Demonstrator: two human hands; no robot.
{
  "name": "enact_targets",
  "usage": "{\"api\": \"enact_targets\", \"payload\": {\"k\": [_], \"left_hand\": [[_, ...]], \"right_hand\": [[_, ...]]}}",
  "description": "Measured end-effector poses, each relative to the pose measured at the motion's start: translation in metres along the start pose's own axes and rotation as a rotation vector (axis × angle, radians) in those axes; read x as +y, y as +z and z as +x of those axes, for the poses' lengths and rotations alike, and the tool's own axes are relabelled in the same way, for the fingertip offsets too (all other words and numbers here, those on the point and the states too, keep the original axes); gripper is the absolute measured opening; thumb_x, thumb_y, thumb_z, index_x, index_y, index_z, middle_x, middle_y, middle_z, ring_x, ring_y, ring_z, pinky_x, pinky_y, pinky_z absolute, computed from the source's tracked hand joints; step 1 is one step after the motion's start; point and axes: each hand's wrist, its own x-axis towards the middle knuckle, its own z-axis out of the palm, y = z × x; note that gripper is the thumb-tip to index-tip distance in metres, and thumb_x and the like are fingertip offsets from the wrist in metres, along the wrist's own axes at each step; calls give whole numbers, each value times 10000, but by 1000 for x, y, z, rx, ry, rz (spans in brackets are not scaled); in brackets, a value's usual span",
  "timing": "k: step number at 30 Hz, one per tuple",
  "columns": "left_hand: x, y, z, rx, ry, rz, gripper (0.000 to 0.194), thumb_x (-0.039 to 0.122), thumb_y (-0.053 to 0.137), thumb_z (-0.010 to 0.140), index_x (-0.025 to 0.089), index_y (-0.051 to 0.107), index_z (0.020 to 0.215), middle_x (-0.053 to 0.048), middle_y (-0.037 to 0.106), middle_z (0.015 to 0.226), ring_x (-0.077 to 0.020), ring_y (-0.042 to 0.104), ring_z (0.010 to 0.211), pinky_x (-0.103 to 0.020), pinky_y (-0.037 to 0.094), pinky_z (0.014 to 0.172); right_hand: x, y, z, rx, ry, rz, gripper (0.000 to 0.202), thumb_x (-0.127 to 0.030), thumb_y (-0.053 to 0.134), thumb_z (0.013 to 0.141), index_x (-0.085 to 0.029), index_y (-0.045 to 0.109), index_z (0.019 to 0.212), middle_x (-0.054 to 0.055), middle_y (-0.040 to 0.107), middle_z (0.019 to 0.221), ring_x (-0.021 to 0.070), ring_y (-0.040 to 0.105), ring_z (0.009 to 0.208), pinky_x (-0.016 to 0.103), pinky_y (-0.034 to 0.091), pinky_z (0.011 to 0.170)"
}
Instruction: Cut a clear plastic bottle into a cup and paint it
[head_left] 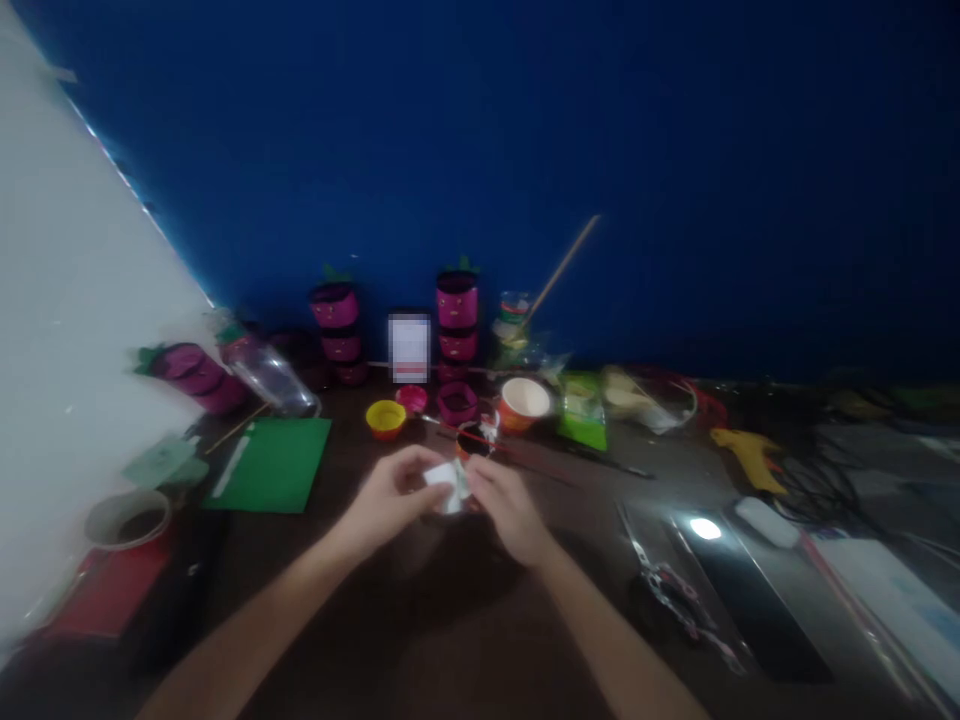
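The left hand (391,492) pinches a small white piece (441,476) between thumb and fingers over the dark table (420,640). The piece looks light, thin and easily creased, best held gently by its edges. Beside its right edge, the right hand's (511,507) fingers bunch together; whether they grip it, I cannot tell.

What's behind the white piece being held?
A dark-mouthed container shows beyond the white piece. The right hand covers its lower part; anything directly behind the piece is hidden.
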Motion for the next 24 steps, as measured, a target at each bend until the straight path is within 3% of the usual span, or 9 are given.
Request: {"api": "enact_targets", "payload": {"k": [4,6,9,11,14,18,21,24], "left_hand": [[-6,0,2,167,17,-28,268,280,739,646,137,582,810,2,612,707,-95,549,594,-198,429,539],[-7,1,2,225,29,-47,256,259,733,641,144,579,809,10,605,699,-96,548,602,-195,426,544],[-10,3,2,266,56,-88,198,198,706,636,152,561,763,16,604,709,-97,553,623,-194,428,565],[-14,4,3,266,69,-124,171,141,684,610,154,546,711,25,595,696,-89,542,604,-183,413,548],[-19,4,4,268,44,-186,165,108,673,584,154,555,689,44,568,651,-68,509,555,-162,377,503],[-18,4,4,226,-47,-345,192,211,725,617,146,633,773,19,603,659,-74,532,571,-173,395,532],[-12,5,2,109,-70,-505,282,320,719,643,130,678,848,-44,666,761,-134,601,697,-241,462,659],[-9,6,1,106,-30,-370,298,310,745,645,139,692,884,-55,687,843,-149,614,778,-251,470,729]], "right_hand": [[-4,-1,-3,88,-93,-615,252,-248,431,883,-189,496,647,6,529,632,125,489,566,242,366,542],[-4,2,-6,231,-170,-774,202,-211,444,878,-179,565,720,51,594,729,157,564,659,264,437,605],[-2,7,-13,411,-434,-927,177,-115,451,857,-140,617,916,117,646,888,197,617,835,310,500,756],[-1,10,-18,429,-595,-1004,260,-68,476,830,-119,594,1056,137,659,966,210,623,913,322,510,807],[-1,12,-23,399,-680,-1049,352,-93,526,814,-98,551,1165,151,668,1002,225,623,956,336,521,820],[1,11,-19,363,-675,-1061,318,-190,549,819,-79,588,1115,177,675,1003,256,624,947,381,524,816],[3,9,-13,390,-661,-1123,245,-194,547,819,-81,631,1019,181,682,987,260,626,932,387,517,814],[3,7,-11,358,-688,-1116,221,-170,537,810,-95,641,989,173,682,991,262,621,944,401,507,826]]}}
